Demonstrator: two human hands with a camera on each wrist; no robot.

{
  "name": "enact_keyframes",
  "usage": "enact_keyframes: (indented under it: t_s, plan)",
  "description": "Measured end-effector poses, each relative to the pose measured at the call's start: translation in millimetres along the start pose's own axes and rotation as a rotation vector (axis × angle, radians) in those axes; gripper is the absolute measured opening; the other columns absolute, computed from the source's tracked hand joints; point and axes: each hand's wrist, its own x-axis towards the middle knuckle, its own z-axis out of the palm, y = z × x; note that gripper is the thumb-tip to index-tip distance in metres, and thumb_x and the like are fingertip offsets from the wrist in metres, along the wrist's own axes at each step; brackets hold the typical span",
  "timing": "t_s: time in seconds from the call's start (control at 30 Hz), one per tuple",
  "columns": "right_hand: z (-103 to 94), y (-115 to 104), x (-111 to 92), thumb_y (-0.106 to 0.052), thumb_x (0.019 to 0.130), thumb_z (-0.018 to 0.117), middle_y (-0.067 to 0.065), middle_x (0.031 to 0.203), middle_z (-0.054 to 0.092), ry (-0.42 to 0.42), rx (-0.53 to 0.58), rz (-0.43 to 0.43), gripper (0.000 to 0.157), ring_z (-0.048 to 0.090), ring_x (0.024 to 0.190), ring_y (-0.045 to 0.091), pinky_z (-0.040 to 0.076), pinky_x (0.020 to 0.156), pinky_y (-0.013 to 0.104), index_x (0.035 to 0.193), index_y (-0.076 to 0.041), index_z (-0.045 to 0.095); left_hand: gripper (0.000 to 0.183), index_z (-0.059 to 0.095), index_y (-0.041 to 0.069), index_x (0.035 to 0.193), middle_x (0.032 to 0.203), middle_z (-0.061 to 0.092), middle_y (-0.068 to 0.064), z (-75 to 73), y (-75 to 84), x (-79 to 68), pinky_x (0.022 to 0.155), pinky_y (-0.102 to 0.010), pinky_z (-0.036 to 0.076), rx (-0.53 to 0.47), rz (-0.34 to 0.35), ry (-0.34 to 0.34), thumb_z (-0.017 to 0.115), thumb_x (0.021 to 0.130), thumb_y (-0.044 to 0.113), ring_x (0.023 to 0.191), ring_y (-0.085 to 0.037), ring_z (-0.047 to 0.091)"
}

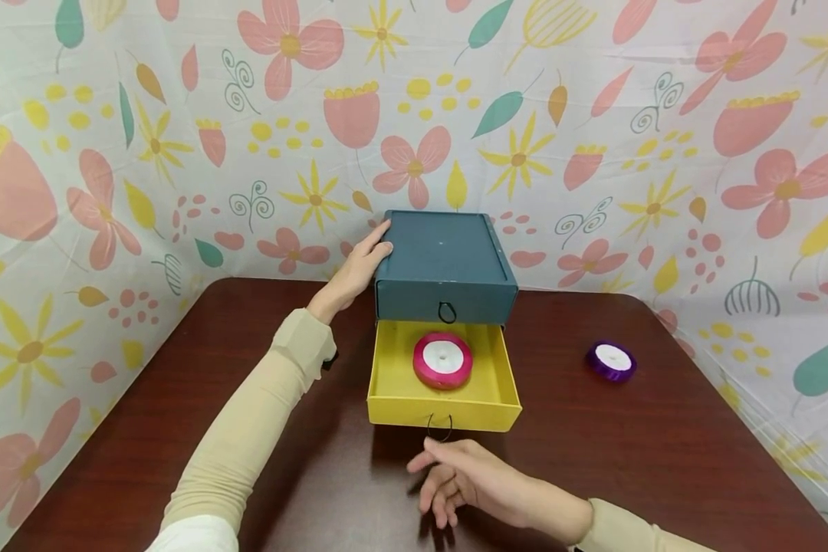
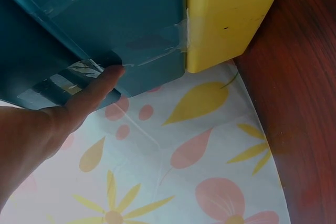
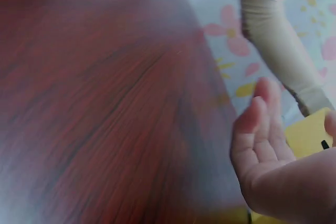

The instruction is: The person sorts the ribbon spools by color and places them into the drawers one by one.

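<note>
A white fabric backdrop (image 1: 414, 69) printed with pink, yellow and green flowers and leaves hangs behind and along both sides of the scene. In front of it spreads a dark red-brown, wood-grained surface (image 1: 573, 460) with a glossy finish. Near the far edge of that surface stands a dark blue, box-shaped drawer unit (image 1: 441, 245) with a flat top; the left wrist view shows clear shiny tape (image 2: 157, 51) across its side. From beneath its blue front, a bright yellow, open-topped drawer (image 1: 445, 414) juts out towards the person.

The right hand (image 1: 479, 483) is just in front of the yellow drawer, its fingers apart and loosely bent, with nothing in its grasp; whether a fingertip touches the drawer's pull cannot be told. The left hand (image 1: 354, 272) rests against the left side and upper edge of the blue unit, fingers extended and clamped on nothing.

Inside the yellow drawer lies a round magenta ribbon spool (image 1: 443, 360) with a white disc face. A smaller-looking round purple ribbon spool (image 1: 612, 362), also white-faced, lies on the surface to the right, well apart from the unit. Smallest are the thin black cord loops, one on the blue front (image 1: 439, 310) and one on the drawer front (image 1: 451, 425).
</note>
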Motion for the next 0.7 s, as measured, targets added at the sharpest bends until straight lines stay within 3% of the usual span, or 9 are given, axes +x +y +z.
enact_keyframes:
  t_s: [0.1,0.23,0.43,0.7]
  plan:
    - [0.0,-6.4,3.8,-0.045,0.102,0.038,-0.004,0.079,0.071,0.069,0.127,0.023,0.056,0.063,0.061,0.008,0.049,0.06,0.021,0.131,0.001,0.051,0.057,0.014,0.026,0.157,0.164,0.008,0.0,0.0,-0.3,0.4,0.12,-0.049,0.017,0.0,-0.001,0.003,0.035,0.104,0.033,0.151,-0.021,0.009]
    - [3.8,-12.1,6.4,-0.044,0.101,0.044,-0.008,0.071,0.068,0.17,0.211,0.006,0.043,0.057,0.057,0.006,0.045,0.059,0.02,0.123,-0.011,0.061,0.058,0.015,0.027,0.157,0.164,0.009,0.001,1.2,-1.0,0.5,0.12,-0.047,0.018,0.003,0.003,0.009,0.036,0.104,0.035,0.151,-0.021,0.01]
    - [10.2,-15.4,5.1,-0.035,0.102,0.046,-0.01,0.062,0.06,0.254,0.23,-0.086,0.03,0.051,0.053,0.004,0.041,0.057,0.02,0.098,-0.016,0.068,0.058,0.016,0.025,0.157,0.164,0.01,0.0,1.8,-1.0,0.2,0.12,-0.048,0.018,0.002,0.008,0.013,0.036,0.103,0.036,0.151,-0.022,0.01]
    - [12.1,-19.0,5.7,-0.034,0.101,0.047,-0.01,0.058,0.053,0.289,0.217,-0.079,0.029,0.047,0.051,0.005,0.039,0.055,0.02,0.085,-0.015,0.061,0.059,0.015,0.025,0.157,0.164,0.009,0.001,1.0,0.0,-0.7,0.121,-0.048,0.017,0.013,0.01,0.014,0.036,0.103,0.036,0.151,-0.021,0.009]
